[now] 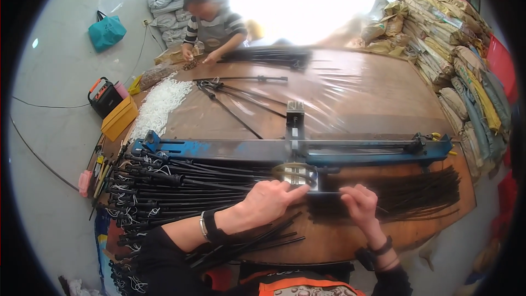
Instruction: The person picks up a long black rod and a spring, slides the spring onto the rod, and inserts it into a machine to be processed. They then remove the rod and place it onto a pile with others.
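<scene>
A short stretch of thin black rod (pixel 327 193) runs level between my two hands, in front of a metal clamp fixture (pixel 299 175). My right hand (pixel 360 203) is closed in a pinch on the rod's right part. At the fixture's near edge my left hand (pixel 266 201) has its fingers drawn together, with the fingertips meeting the rod's left end; their undersides are hidden. The fixture sits on a blue metal rail (pixel 219 151) that crosses the table. Left of my left hand lie many black rods (pixel 181 196) with thicker ends and white ties.
A bundle of thin dark rods (pixel 416 192) lies right of my right hand. White ties (pixel 161 104) are heaped at the table's left edge. Across the brown table (pixel 372 93) a person (pixel 213 27) handles small brown pieces. Stacked sacks (pixel 438 33) stand at the right.
</scene>
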Tool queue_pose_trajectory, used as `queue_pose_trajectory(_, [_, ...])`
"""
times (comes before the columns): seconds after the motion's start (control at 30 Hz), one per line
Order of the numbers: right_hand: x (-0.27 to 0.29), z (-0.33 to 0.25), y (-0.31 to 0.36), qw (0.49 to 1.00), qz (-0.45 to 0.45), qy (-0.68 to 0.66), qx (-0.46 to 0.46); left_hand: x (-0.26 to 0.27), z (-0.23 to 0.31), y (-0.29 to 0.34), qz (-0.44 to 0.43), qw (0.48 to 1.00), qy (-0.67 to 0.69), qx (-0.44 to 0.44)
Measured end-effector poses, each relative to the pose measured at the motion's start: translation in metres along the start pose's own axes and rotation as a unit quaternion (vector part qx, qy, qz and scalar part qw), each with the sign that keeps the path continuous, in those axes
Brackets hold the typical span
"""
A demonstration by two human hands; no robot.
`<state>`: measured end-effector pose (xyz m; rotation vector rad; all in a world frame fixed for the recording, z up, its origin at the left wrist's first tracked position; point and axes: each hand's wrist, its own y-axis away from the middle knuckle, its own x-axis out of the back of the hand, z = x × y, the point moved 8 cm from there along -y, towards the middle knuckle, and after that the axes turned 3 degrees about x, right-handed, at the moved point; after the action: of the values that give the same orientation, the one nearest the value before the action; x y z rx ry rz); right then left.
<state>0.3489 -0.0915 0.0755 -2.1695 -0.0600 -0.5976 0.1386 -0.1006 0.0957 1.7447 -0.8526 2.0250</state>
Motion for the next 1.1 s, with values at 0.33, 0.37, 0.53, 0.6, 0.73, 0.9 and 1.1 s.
queue_pose_trajectory(0.33, [0.007,0.013,-0.001,1.000,-0.006,0.006,0.005,-0.006,0.004,-0.016,-0.007,1.000,0.015,-0.020])
queue_pose_trajectory(0.37, [0.008,0.014,-0.001,1.000,0.001,0.005,0.014,-0.004,0.003,-0.019,-0.003,1.000,0.019,-0.016])
queue_pose_trajectory(0.53, [0.014,0.027,-0.004,1.000,0.006,0.006,0.023,0.002,0.005,-0.029,0.009,1.000,0.021,-0.016])
queue_pose_trajectory(0.6, [0.025,0.031,0.000,0.999,0.018,0.034,0.037,0.006,0.007,-0.033,0.009,1.000,0.022,-0.021])
queue_pose_trajectory(0.73, [0.051,0.057,0.016,0.995,0.071,0.063,0.010,0.030,0.004,-0.042,0.047,0.999,-0.017,-0.015])
queue_pose_trajectory(0.9, [0.059,0.096,0.035,0.985,0.075,0.136,-0.075,0.058,-0.027,-0.054,0.128,0.991,-0.027,0.012])
queue_pose_trajectory(1.1, [-0.007,0.146,-0.008,0.974,-0.047,-0.006,-0.223,0.081,-0.076,-0.044,0.180,0.981,-0.037,0.060])
